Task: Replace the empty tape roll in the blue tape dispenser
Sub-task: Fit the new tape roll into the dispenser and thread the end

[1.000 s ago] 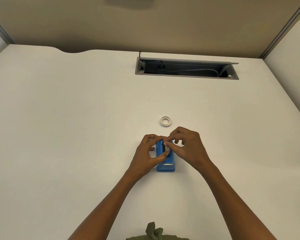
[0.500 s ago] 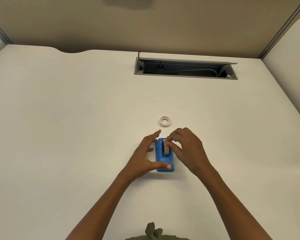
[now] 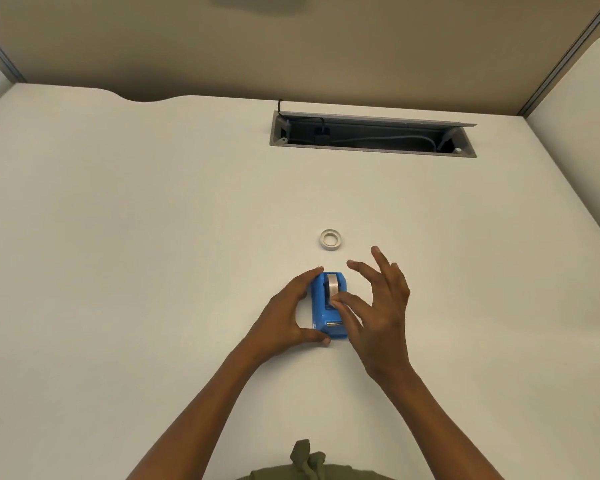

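The blue tape dispenser stands on the white desk, its cutter end toward me. A whitish tape roll sits in its slot. My left hand grips the dispenser from the left, fingertips at the far end and thumb at the near end. My right hand is just right of it, with the thumb resting on the near side of the roll and the fingers spread wide and raised. A thin, empty white roll ring lies flat on the desk a little beyond the dispenser.
An open grey cable tray with cables inside is set into the desk at the back. A beige partition rises behind the desk's far edge. A second white surface adjoins at the right. Green clothing shows at the bottom edge.
My right hand has let go of the roll and spread its fingers, leaving only the thumb on it. The roll now sits in the dispenser. My left hand has shifted to grip the dispenser's left side.
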`<action>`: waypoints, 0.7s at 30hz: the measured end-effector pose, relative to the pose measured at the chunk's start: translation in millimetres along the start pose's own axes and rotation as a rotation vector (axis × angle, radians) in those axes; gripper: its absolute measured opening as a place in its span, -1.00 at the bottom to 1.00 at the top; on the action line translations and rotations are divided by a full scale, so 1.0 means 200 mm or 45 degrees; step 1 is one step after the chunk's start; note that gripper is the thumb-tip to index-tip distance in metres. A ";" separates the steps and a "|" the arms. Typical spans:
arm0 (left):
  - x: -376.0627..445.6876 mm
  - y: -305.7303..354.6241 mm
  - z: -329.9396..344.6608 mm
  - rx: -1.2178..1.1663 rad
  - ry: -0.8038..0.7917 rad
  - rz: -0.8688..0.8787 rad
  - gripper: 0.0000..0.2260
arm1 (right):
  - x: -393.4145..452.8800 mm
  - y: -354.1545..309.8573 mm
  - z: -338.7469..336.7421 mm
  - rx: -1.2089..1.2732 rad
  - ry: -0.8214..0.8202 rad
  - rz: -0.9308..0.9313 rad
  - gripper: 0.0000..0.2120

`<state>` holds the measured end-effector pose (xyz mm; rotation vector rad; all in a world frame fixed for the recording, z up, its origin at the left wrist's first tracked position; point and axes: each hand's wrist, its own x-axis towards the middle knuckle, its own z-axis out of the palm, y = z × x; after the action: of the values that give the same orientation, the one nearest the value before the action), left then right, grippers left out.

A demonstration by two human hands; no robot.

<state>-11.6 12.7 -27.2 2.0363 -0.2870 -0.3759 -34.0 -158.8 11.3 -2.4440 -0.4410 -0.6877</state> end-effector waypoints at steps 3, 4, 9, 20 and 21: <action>0.00 0.00 0.00 0.019 0.003 -0.014 -0.10 | -0.02 -0.01 0.00 -0.004 0.035 0.013 -0.88; 0.00 0.00 0.00 0.025 0.005 -0.019 -0.10 | -0.02 -0.02 0.00 -0.014 0.045 0.022 -0.89; 0.00 -0.01 0.00 0.036 0.015 -0.021 -0.10 | -0.05 -0.04 -0.01 -0.178 0.094 0.044 -0.92; 0.00 -0.02 0.01 0.047 0.038 0.008 -0.12 | -0.10 -0.06 -0.03 -0.124 0.095 -0.009 -0.71; 0.00 -0.02 0.01 0.045 0.038 0.009 -0.12 | -0.10 -0.06 -0.03 -0.115 0.087 -0.016 -0.69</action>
<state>-11.8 12.1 -31.2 2.0734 -0.2844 -0.3380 -58.6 -156.0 9.2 -2.4954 -0.4066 -0.8096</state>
